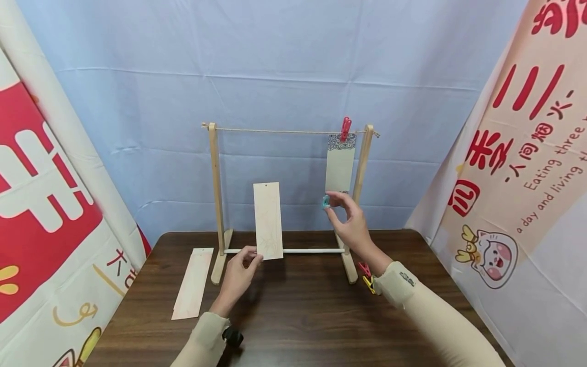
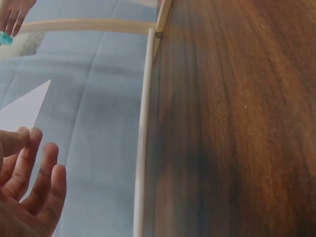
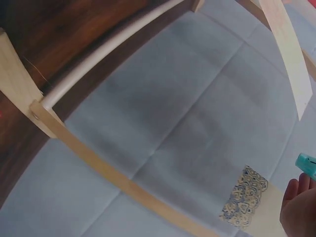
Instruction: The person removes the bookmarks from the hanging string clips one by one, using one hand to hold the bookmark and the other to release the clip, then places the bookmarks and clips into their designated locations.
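My left hand pinches a pale paper card by its lower left corner. The card stands upright, a small hole near its top edge and faint line drawing on its face. In my right hand a teal clothespin sits between thumb and fingertips, seen also in the right wrist view as a teal clip. Behind that hand, a patterned card hangs from the cord by a red clothespin. Part of the hanging card's lower end is hidden by my right hand.
A wooden frame with a white lower bar stands at the back of the dark table. More pale cards lie at the left. Red and yellow clothespins lie beside my right wrist. Printed cloths hang on both sides.
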Demonstrator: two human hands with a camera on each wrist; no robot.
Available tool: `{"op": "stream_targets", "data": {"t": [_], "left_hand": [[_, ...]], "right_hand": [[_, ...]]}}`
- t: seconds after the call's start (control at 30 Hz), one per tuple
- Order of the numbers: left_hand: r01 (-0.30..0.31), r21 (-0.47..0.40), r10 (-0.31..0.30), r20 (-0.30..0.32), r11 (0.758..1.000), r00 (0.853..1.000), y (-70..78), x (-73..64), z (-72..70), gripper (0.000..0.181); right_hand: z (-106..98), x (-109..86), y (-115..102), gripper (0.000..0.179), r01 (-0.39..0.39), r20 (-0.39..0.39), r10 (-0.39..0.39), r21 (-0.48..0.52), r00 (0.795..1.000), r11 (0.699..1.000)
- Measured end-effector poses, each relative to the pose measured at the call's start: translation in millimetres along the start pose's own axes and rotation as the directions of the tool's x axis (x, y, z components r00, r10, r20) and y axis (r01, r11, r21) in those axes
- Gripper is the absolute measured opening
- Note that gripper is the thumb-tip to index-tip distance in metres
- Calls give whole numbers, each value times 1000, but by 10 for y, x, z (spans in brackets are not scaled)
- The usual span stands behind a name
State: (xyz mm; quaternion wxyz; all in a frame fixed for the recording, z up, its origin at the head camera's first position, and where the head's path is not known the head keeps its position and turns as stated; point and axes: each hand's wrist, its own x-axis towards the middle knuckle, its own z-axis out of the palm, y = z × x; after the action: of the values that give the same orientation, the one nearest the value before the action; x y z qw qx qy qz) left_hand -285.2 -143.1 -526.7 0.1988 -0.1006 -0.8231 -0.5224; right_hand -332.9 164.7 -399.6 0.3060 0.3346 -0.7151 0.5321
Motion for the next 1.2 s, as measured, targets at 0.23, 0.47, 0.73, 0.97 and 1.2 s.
{"op": "stream_targets", "data": {"t": [0.23, 0.47, 0.73, 0.97, 1.2], "left_hand": [[19, 16, -19, 2, 1000, 1000, -35, -56, -17, 9], [43, 0, -43, 12, 999, 999, -66, -120, -51, 9], [85, 2, -85, 31, 996, 996, -79, -189, -141, 10], [84, 16, -85, 26, 996, 996, -131, -247, -174, 12], [86, 38, -87, 25, 996, 996, -160, -299, -240, 12]], "right_hand": [[-51, -105, -220, 40, -25, 7, 25, -7, 1000, 1000], [-120, -277, -192, 40, -70, -19, 70, -31, 997, 997], [-171, -455, -113, 40, -87, -56, 85, -39, 995, 995], [-227, -574, -50, 40, -124, -46, 122, -39, 991, 992], [-293, -674, 13, 40, -129, -74, 126, -33, 989, 991]]}}
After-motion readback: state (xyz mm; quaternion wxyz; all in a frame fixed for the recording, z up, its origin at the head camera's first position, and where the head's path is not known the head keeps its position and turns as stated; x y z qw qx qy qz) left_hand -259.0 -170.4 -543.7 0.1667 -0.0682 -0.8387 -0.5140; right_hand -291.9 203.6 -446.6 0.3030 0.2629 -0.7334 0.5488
